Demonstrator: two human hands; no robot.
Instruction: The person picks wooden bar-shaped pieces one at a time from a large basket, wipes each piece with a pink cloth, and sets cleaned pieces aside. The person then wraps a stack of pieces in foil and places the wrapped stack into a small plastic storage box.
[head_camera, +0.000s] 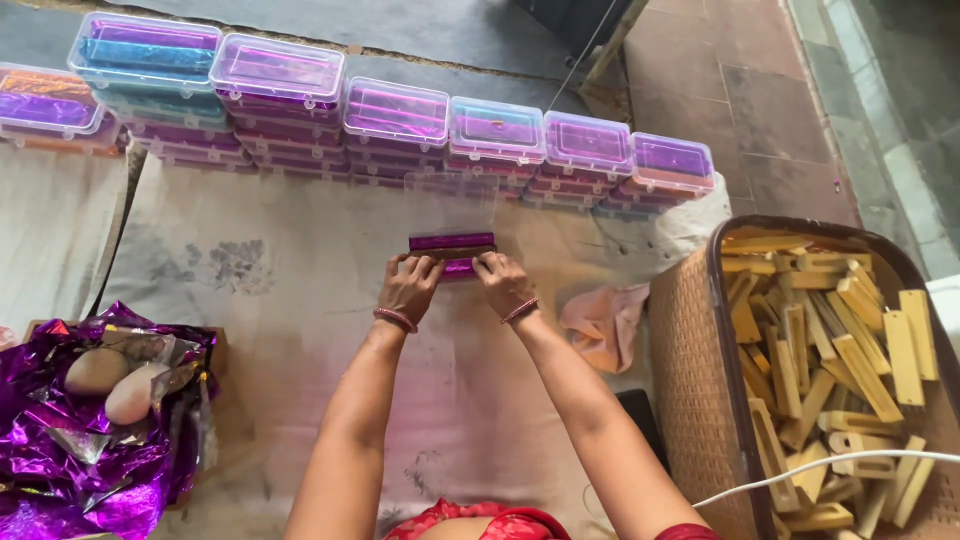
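Note:
Both my hands reach forward over a beige cloth. My left hand and my right hand pinch a small block wrapped in shiny purple foil from either side, pressing it against the cloth. Each wrist carries bangles. Just beyond the block stands an open clear plastic box. Behind it runs a long row of stacked clear boxes filled with purple and blue foil-wrapped pieces.
A brown woven basket at the right holds several plain wooden blocks. Crumpled purple foil sheets lie at the left with two pale rounded objects on them. A pink rag and a white cable lie near the basket.

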